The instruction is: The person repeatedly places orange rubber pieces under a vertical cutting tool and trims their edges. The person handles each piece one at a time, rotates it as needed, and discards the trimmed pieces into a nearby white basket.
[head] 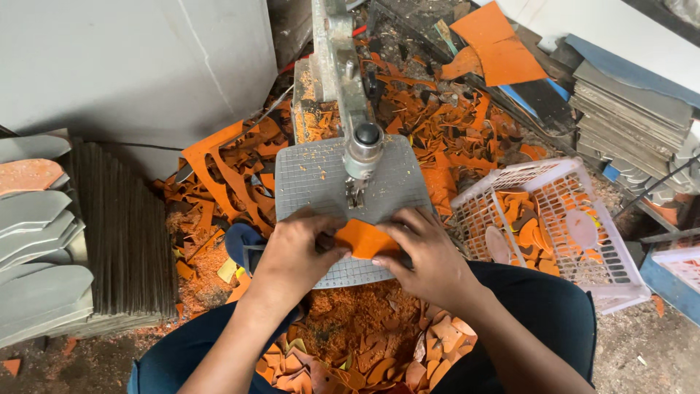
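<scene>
Both my hands press a small orange sheet piece flat on the grey gridded table of a small saw machine. My left hand grips the piece's left edge, my right hand its right edge. The piece lies just in front of the blade under the machine's round metal head. The machine's arm runs away from me. My knees in dark trousers frame the bottom of the view.
A white plastic basket holding cut orange pieces stands at my right. Orange offcuts and sawdust cover the floor around the machine. Stacked grey sheets sit at left, more grey stacks at upper right. Cut pieces lie between my legs.
</scene>
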